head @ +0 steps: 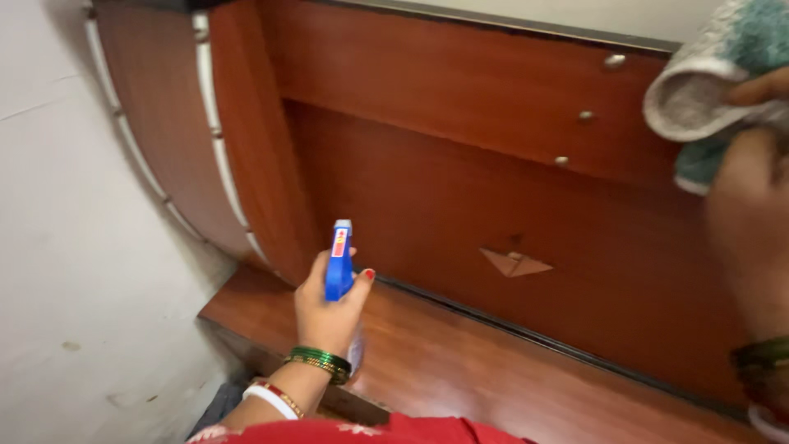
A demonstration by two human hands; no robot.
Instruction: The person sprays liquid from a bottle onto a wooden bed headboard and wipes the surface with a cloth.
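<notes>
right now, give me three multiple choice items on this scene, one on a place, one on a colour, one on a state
1. Where is the cloth?
A. upper right, in the right hand
B. on the floor
C. on the ledge

2. What colour is the spray bottle head?
A. green
B. blue
C. black

3. How is the left hand?
A. open and empty
B. flat on the wooden panel
C. closed round the spray bottle

Answers: 1 A, the cloth is bunched against the right hand; 2 B, the head is plainly blue; 3 C, the fingers wrap it.

i see my left hand (pixel 329 308) with the spray bottle (pixel 339 259) before the wooden panel (pixel 460 205), my right hand (pixel 752 214) with the cloth (pixel 711 90) far right.
</notes>
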